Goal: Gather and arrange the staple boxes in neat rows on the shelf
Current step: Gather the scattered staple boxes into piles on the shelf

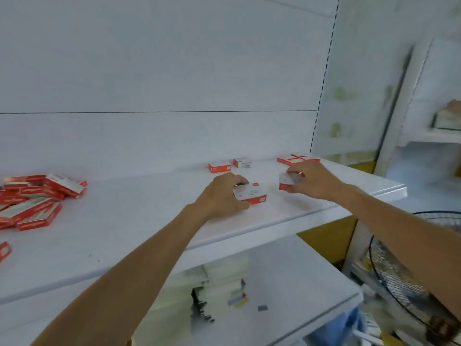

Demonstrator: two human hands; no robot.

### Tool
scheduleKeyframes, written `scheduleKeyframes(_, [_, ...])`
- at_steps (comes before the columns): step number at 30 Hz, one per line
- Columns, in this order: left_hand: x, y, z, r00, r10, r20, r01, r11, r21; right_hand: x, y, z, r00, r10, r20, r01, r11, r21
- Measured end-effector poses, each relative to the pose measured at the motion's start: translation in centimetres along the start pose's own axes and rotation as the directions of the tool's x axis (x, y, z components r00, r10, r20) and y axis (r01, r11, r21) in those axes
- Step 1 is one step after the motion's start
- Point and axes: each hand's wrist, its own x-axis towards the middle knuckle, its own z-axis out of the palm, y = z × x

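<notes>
On the white shelf [139, 228], my left hand [222, 193] grips a red and white staple box [252, 193] lying flat near the middle. My right hand [311, 181] pinches a second staple box [287, 181], tilted up just to the right of the first. Two more small boxes [219, 167] [244, 162] stand by the back wall. A flat red and white pack [298, 159] lies at the back right corner. A loose pile of several red staple boxes [35, 201] sits at the far left of the shelf.
A single red box [4, 250] lies at the left edge near the shelf front. A lower shelf [287, 278] holds white packs and small stationery. A wire fan guard [411, 275] stands at the lower right, beside another white shelving unit [429, 136].
</notes>
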Motion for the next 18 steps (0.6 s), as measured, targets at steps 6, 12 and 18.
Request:
scheduleKeyframes(6, [3.8,1.9,2.7,1.0,-0.011,0.027,0.01,0.999,0.041,1.2,4.7,0.1,1.0,0.023,0.01,-0.023,1.0,-0.006])
scheduleKeyframes(12, [6.4,0.1,2.4,0.999,-0.043,0.017,0.042,0.997,0.057,5.0,4.6,1.7,1.0,-0.019,0.021,0.018,1.0,0.025])
scheduleKeyframes(18, [7.5,-2.7,1.4,0.987,-0.157,-0.026,0.158,0.985,0.072,10.1,3.0,2.6,0.989,-0.146,0.028,0.146,0.989,0.013])
